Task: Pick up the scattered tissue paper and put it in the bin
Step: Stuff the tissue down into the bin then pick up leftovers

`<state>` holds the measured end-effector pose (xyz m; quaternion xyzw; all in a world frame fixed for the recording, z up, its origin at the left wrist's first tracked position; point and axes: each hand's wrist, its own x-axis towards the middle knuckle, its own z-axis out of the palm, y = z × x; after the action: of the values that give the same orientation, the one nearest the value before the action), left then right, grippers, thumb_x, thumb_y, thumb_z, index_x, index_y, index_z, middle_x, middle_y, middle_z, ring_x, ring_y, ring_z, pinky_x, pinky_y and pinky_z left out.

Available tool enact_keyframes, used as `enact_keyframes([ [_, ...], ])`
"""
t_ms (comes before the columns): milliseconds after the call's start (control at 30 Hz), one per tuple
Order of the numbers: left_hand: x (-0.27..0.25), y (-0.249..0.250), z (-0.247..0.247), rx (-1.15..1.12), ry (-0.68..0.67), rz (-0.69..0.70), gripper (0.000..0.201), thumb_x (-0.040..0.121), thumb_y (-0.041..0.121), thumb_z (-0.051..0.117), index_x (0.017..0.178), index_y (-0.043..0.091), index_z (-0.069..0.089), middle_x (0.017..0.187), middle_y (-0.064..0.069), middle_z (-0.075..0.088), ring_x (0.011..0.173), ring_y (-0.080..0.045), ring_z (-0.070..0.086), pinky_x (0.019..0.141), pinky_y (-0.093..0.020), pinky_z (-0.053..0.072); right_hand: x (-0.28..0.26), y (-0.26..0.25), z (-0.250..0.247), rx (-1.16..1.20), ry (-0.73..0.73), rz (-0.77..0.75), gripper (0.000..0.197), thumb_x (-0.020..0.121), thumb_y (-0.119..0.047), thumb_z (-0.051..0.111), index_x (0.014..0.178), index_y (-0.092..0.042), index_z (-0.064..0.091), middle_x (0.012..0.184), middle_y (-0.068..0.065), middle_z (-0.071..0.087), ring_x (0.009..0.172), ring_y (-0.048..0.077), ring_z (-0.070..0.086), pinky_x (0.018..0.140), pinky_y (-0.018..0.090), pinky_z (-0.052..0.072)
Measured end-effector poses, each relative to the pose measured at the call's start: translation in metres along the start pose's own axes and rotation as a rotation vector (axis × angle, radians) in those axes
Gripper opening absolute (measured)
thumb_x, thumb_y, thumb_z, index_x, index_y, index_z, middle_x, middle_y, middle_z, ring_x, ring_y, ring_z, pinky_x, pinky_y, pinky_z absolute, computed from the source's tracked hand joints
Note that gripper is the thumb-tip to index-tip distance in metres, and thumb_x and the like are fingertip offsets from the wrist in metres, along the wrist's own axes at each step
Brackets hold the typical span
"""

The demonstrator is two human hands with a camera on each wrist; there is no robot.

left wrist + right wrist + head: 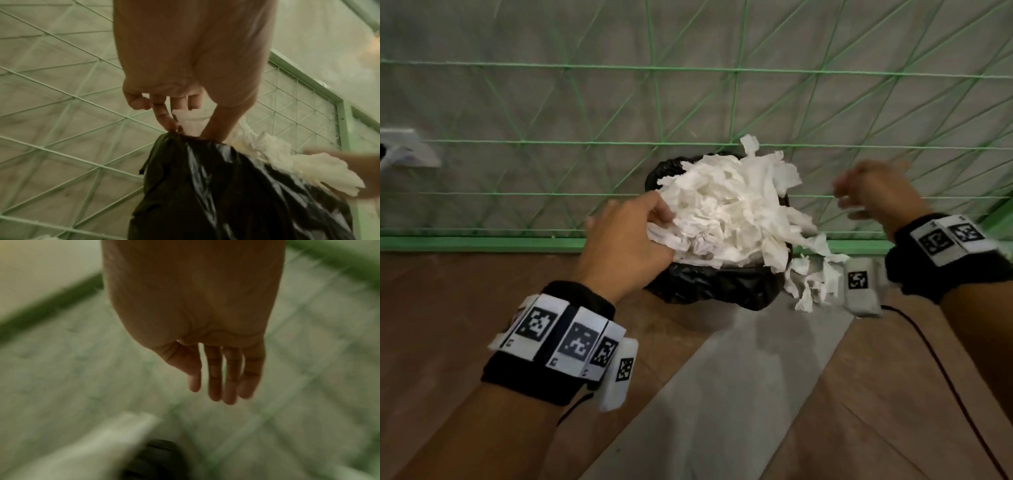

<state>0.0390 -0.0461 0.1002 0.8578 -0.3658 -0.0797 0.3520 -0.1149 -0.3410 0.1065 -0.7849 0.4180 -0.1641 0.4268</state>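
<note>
Tissue paper [729, 209] heaped in crumpled white mound atop bin [709, 287], overflowing rim; bin lined with glossy, wrinkled black plastic bag. Left hand [626, 243] against mound's left side, thumb and finger pinching bag edge [174, 131]. Right hand [873, 192] well right of mound, blurred, fingers straight and loose, holding nothing. Few torn shreds [811, 277] on floor just right of bin. Green wire mesh [585, 144] behind.

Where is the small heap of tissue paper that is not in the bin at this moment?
In the head view, the small heap lies on the floor just right of the black-lined bin, against the green frame, below the right hand.
</note>
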Motion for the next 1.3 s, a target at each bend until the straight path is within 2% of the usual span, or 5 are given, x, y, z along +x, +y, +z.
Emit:
enact_keyframes([
  [267,-0.033,-0.018,-0.004,-0.26,0.161,-0.08,0.068,0.066,-0.002,0.072,0.114,0.041,0.049,0.121,0.01,0.052,0.109,-0.012,0.047,0.081,-0.032,0.04,-0.006,0.215,0.055,-0.52,-0.042,0.533,0.119,0.056,-0.071,0.073,0.149,-0.033,0.01,0.158,0.019,0.011,0.143,0.044,0.018,0.115,0.055,0.024],
  [433,-0.037,-0.027,0.002,-0.342,0.265,-0.106,0.089,0.06,-0.017,0.065,0.118,0.046,0.045,0.123,0.011,0.05,0.101,-0.008,0.047,0.068,-0.036,0.045,0.03,0.191,0.109,-0.666,-0.27,0.189,0.103,0.063,-0.059,0.072,0.142,-0.056,0.005,0.159,0.015,0.0,0.142,0.048,0.014,0.113,0.057,0.025],
  [667,-0.047,-0.069,0.019,-0.227,0.303,-0.374,0.054,0.074,-0.011,0.067,0.115,0.022,0.051,0.114,-0.009,0.057,0.097,-0.021,0.054,0.077,-0.036,0.046,0.005,0.155,0.126,-0.919,-0.385,-0.129,0.034,0.094,-0.013,0.044,0.123,-0.01,0.061,0.124,0.015,0.062,0.115,0.03,0.059,0.098,0.037,0.047],
  [1133,-0.021,-0.219,0.075,0.245,-0.117,-0.578,0.101,0.057,0.086,0.047,0.142,0.033,0.032,0.146,-0.009,0.038,0.133,-0.035,0.034,0.111,-0.048,0.032,0.0,0.03,-0.012,-0.496,-0.247,-0.108,0.036,0.095,-0.016,0.049,0.068,-0.032,0.065,0.072,0.006,0.063,0.06,0.027,0.056,0.057,0.03,0.047],
  [1300,0.019,-0.209,0.082,0.285,-0.113,-0.396,0.099,0.075,0.043,0.072,0.151,0.045,0.008,0.161,-0.019,-0.008,0.141,-0.042,0.028,0.106,-0.048,0.038,-0.03,-0.018,-0.031,-0.363,-0.097,-0.223,0.022,0.085,-0.055,0.055,0.08,-0.037,0.067,0.074,0.01,0.069,0.076,0.047,0.064,0.043,0.045,0.049],
])
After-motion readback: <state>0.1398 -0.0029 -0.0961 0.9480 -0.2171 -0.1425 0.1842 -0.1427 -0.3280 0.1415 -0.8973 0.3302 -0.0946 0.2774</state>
